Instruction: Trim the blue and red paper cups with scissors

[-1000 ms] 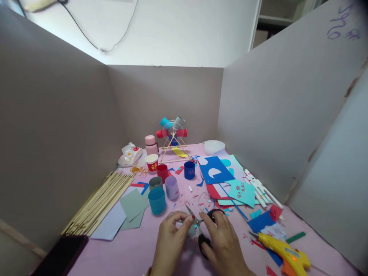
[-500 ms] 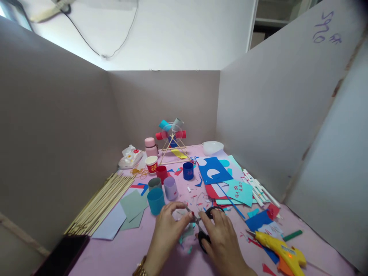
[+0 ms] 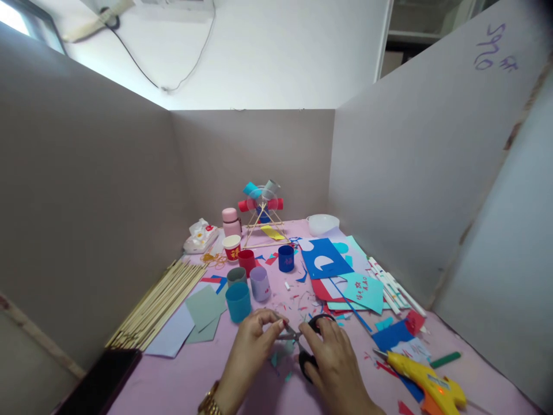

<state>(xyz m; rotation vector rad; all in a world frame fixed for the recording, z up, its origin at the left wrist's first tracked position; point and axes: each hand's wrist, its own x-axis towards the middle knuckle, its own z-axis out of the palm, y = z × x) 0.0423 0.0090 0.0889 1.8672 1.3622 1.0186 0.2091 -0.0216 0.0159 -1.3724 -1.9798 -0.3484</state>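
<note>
My right hand [image 3: 330, 351] has its fingers in the black handles of a pair of scissors [image 3: 296, 335], whose blades point left and stand apart. Thumb and fingertips of my left hand [image 3: 257, 340] are pinched together beside the blades. What they hold is too small to make out. Beneath both hands lie small green paper scraps [image 3: 275, 359]. Just beyond my left hand stand a teal paper cup [image 3: 238, 302], a lilac one [image 3: 260, 284] and a grey one [image 3: 236, 275]. A red paper cup [image 3: 246, 261] and a dark blue one [image 3: 286, 259] stand farther back.
A Ferris wheel model [image 3: 263, 210] of sticks and coloured cups stands at the back. Bamboo sticks [image 3: 159, 305] and a dark flat object [image 3: 101, 383] lie left. To the right are blue paper [image 3: 339, 262], markers [image 3: 389, 288] and a yellow glue gun [image 3: 425, 377]. Grey partitions [image 3: 254, 144] enclose the table.
The view has shifted slightly, so everything sits a little farther right and lower. The scissor blades show more clearly beside my left fingertips. Both hands keep nearly the same pose.
</note>
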